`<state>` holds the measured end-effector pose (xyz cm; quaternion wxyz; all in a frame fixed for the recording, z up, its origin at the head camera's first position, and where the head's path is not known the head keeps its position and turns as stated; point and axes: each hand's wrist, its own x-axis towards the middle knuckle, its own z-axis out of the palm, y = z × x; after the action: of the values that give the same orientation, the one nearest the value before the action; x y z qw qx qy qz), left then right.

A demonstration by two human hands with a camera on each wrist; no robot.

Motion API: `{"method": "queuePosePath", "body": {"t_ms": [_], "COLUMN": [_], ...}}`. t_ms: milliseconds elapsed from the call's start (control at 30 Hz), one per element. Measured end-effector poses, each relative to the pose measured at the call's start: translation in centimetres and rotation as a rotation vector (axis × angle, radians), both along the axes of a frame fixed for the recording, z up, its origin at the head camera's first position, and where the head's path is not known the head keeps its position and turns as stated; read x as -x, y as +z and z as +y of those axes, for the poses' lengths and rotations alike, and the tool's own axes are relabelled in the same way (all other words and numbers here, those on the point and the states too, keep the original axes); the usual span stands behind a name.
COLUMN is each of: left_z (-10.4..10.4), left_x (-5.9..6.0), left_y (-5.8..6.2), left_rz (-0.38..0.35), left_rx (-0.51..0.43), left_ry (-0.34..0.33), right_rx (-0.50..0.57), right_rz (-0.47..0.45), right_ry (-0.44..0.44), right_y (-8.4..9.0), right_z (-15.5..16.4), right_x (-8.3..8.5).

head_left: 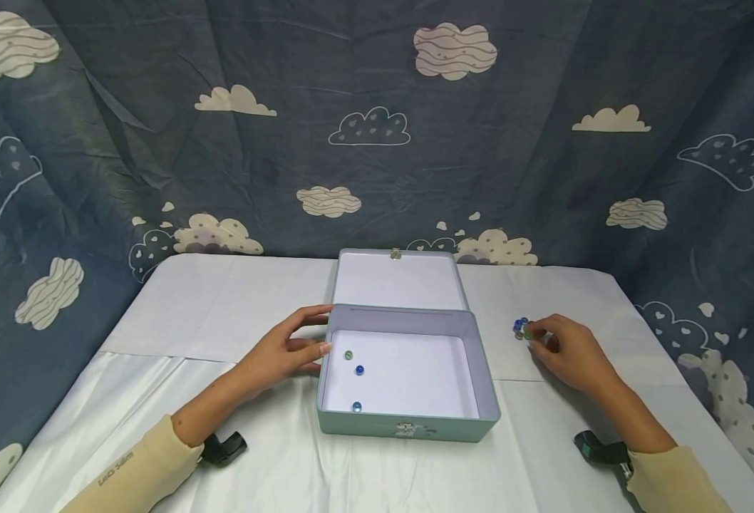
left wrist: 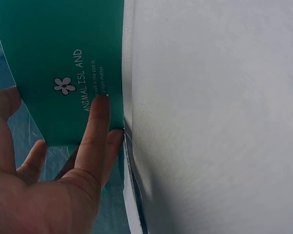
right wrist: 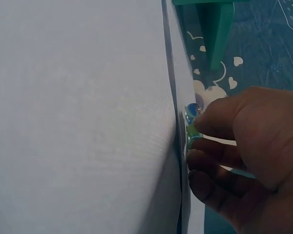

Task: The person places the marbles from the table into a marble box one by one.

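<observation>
marbles going from cloth to tin

the right hand [head_left: 569, 353], right of centre in the head view, curls its fingertips on a marble in the small cluster of marbles [head_left: 522, 328] on the white tablecloth [head_left: 223, 306]. best to pinch one cleanly so the others don't roll. the left hand [head_left: 283, 353], fingers straight, rests against the left wall of the open teal tin [head_left: 409, 424], steadying it. counted: three marbles [head_left: 358, 370] inside the tin; outside, about three, hard to tell.
</observation>
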<state>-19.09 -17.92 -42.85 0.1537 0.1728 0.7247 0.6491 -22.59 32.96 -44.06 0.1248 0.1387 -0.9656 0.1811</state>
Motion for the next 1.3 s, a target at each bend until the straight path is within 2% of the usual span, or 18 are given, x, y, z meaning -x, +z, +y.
{"method": "queuePosePath", "body": {"t_ms": [367,667,833,1067,1300], "left_z": [0.0,0.0,-0.1,0.0,0.0], "left_x": [0.0,0.1,0.2,0.2,0.1], "left_y": [-0.1,-0.3,-0.4,-0.3,-0.2], "left_rz": [0.005,0.006,0.017,0.007,0.008], "left_rx": [-0.004,-0.007,-0.005,0.001,0.003], "left_ry": [0.002,-0.003,-0.009,0.002,0.002], "right_rx": [-0.004,0.008,0.052,0.098,0.119], "right_rz": [-0.06,-0.031,-0.016,0.065,0.095], "right_ry": [-0.009,-0.004,0.039,0.14,0.203], "right_y": [-0.3,0.3,1.2,2.1,3.0], "right_z": [0.1,-0.7,-1.7,-2.8,-3.9], "right_x": [0.2,-0.3,-0.7,-1.3,-1.9]}}
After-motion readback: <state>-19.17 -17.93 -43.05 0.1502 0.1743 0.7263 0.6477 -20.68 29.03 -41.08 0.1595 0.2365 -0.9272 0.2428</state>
